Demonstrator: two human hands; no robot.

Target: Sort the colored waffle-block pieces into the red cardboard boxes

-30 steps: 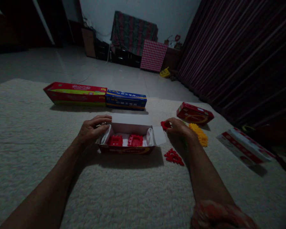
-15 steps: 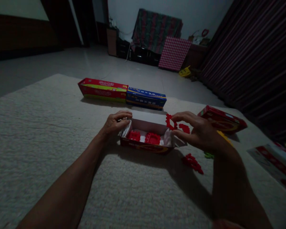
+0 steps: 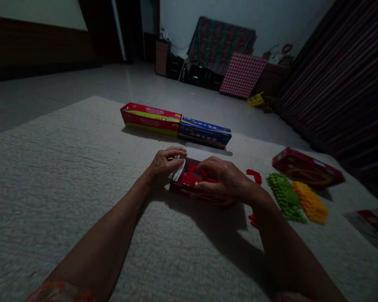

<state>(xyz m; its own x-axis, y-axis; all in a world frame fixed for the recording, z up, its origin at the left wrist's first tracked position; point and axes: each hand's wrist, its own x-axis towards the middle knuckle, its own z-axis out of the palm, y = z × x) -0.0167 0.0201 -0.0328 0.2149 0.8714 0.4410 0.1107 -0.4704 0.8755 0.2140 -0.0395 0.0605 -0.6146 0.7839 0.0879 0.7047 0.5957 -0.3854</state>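
A dark red cardboard box (image 3: pixel 192 193) stands open on the pale mat, its white lid folded back. My left hand (image 3: pixel 168 161) is closed on the box's left end, thumb near the folded side flap. Reaching over the box is my right hand (image 3: pixel 223 176), with thumb and fingers round a red notched plastic piece (image 3: pixel 206 178), partly hidden by the hand. More red plastic pieces (image 3: pixel 187 178) lie inside the box. To the right of it, a loose red piece (image 3: pixel 254 175) rests on the mat, and another red piece (image 3: pixel 253 221) shows beside my right forearm.
Green pieces (image 3: pixel 285 197) and yellow pieces (image 3: pixel 310 202) lie in rows on the right. Behind them sits a closed red box (image 3: pixel 307 167). A red-and-green box (image 3: pixel 151 119) and a blue box (image 3: pixel 204 132) stand end to end beyond the open box.
My right hand has moved left with the red piece, from the box's right end to over its inside. My left hand stays on the box. The view has shifted, showing the green and yellow rows.
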